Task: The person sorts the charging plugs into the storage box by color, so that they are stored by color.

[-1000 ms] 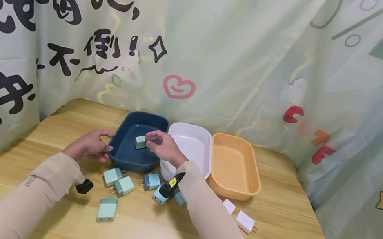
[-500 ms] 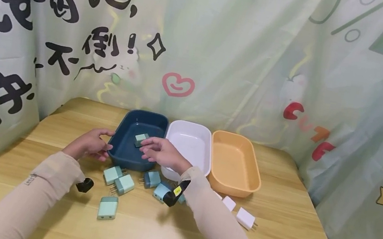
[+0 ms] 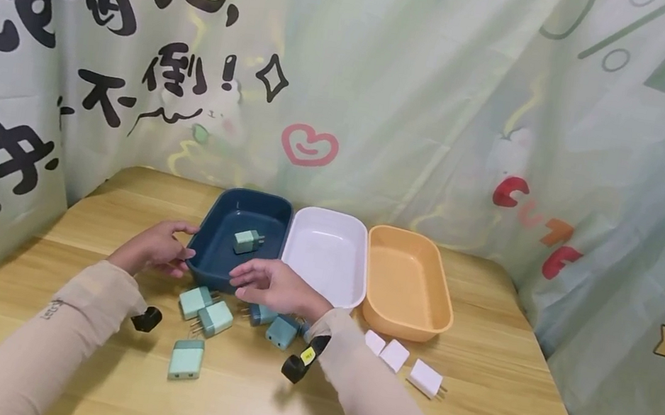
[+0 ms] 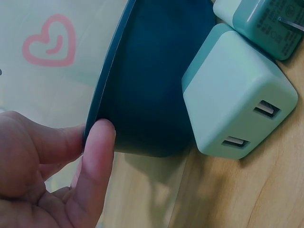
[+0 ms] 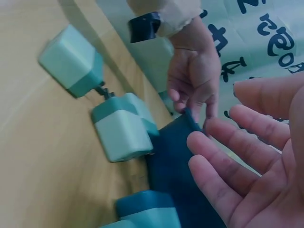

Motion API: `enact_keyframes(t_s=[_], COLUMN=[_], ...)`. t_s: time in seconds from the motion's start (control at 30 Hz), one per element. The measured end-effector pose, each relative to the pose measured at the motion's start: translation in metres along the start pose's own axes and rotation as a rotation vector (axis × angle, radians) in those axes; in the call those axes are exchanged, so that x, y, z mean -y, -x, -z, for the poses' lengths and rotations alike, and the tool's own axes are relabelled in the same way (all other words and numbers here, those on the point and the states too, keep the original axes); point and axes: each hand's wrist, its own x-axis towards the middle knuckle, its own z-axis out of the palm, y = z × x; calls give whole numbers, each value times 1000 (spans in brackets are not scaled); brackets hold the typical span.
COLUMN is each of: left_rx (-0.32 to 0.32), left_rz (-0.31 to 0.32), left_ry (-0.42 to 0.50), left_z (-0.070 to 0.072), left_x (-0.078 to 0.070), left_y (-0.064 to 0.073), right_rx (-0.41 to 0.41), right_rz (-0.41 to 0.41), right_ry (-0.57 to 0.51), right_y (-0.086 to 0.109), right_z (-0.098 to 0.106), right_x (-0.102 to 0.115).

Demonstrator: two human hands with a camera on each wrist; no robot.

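My left hand [image 3: 161, 248] pinches the left rim of the dark blue tray [image 3: 281, 208]; the left wrist view shows thumb and finger on either side of the tray's wall. One green USB charger [image 3: 247, 241] lies inside that tray, its prongs pointing right. My right hand [image 3: 278, 287] hovers over the tray's front edge, fingers loosely extended and holding nothing. In front of the tray lie several more green chargers [image 3: 186, 360], and blue chargers [image 3: 282, 331] sit partly hidden beneath my right hand.
A white tray [image 3: 355, 268] and an orange tray [image 3: 442, 310] stand to the right of the blue one. White chargers [image 3: 426, 378] lie before the orange tray. A printed curtain [image 3: 412, 105] hangs behind the wooden table [image 3: 508, 413].
My right hand has let go of the green charger, leaving it in the blue tray, and has drawn back toward the front edge. My left hand stays on the rim.
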Motion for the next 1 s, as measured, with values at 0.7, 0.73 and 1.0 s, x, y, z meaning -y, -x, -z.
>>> enact_keyframes(t_s=[0.7,0.73,1.0], left_rx=[-14,-13,-3], left_rz=[20,18,6], left_ry=[-15,-15,3], left_z=[0,0,-1], left_x=[-3,-3,-2], left_y=[2,2,1], right_rx=[52,50,78], right_rz=[-77,-83,-118], right_ry=[297,313,395], right_y=[-6,-7,-12], right_z=[-30,-31,-33], right_x=[-17,-17,-16])
